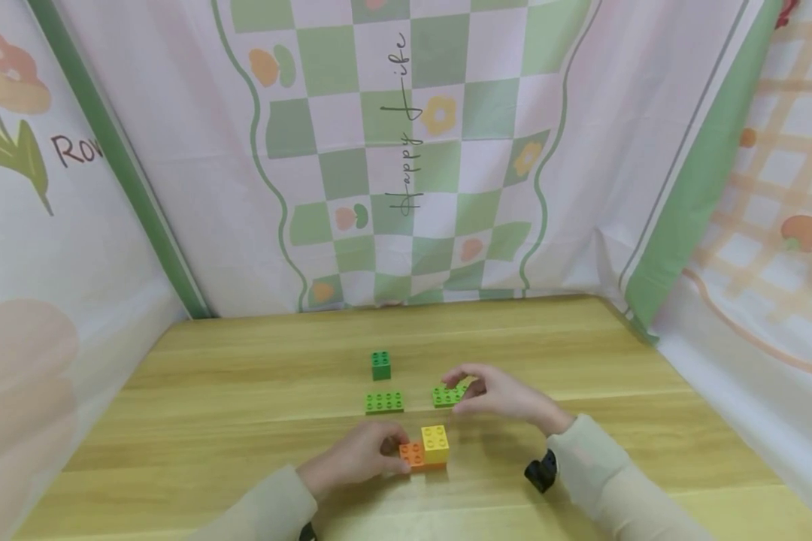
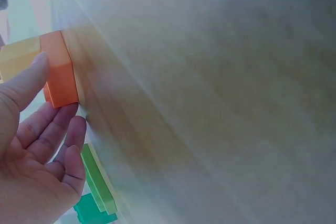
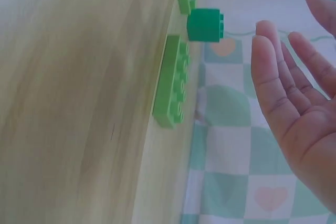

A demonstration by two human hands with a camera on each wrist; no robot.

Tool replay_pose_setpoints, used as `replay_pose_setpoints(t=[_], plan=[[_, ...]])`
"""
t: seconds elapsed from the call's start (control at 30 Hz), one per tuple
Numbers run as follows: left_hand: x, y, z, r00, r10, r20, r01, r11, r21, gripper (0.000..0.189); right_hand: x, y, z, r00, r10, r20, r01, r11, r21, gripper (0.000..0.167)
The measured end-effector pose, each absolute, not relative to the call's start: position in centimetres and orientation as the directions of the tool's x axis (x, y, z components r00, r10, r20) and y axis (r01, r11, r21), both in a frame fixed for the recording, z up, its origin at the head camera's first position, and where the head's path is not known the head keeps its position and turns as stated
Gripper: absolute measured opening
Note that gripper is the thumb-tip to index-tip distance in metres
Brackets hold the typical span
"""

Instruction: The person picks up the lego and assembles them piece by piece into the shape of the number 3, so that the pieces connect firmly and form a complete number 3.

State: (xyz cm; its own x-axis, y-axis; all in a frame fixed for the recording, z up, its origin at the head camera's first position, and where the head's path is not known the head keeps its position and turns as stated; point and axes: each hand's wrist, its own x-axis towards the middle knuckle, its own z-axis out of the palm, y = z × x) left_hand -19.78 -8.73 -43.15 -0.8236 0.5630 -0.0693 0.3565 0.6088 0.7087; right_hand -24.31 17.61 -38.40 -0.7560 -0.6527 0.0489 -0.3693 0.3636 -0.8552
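Note:
My left hand (image 1: 362, 454) pinches the left end of an orange toy brick (image 1: 412, 454) between thumb and fingers. A square yellow brick (image 1: 435, 443) sits on the orange one's right half. In the left wrist view, the thumb lies against the side of the orange brick (image 2: 64, 72). Above the table, my right hand (image 1: 497, 394) hovers by a flat light green brick (image 1: 444, 397), partly covering it in the head view. The right wrist view has its fingers (image 3: 265, 66) apart from the light green brick (image 3: 170, 85), holding nothing.
Another flat light green brick (image 1: 384, 403) lies to the left of the first. Behind it stands a dark green square brick (image 1: 381, 366). The wooden table (image 1: 243, 391) ends at a patterned curtain (image 1: 406, 248), with cloth on both sides.

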Motion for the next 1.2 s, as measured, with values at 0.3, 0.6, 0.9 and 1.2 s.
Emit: replay_pose_setpoints(t=[0.3, 0.6, 0.9, 1.2], plan=[[-19.9, -8.6, -43.1, -0.829, 0.552, -0.092, 0.329, 0.615, 0.717, 0.025, -25.9, 18.7, -39.0, -0.804, -0.595, -0.001, -0.278, 0.377, -0.884, 0.040], [-19.7, -8.6, -43.0, -0.835, 0.541, -0.102, 0.318, 0.625, 0.713, 0.026, -27.3, 19.6, -39.8, -0.797, -0.604, -0.004, -0.274, 0.368, -0.889, 0.044], [-19.5, -8.6, -42.8, -0.838, 0.540, -0.085, 0.317, 0.608, 0.728, 0.028, -28.0, 19.7, -40.5, -0.815, -0.575, -0.073, -0.228, 0.434, -0.872, 0.048], [-19.7, -8.6, -43.0, -0.829, 0.553, -0.085, 0.329, 0.605, 0.725, 0.028, -28.5, 19.6, -40.9, -0.818, -0.565, -0.108, -0.208, 0.466, -0.860, 0.047]])
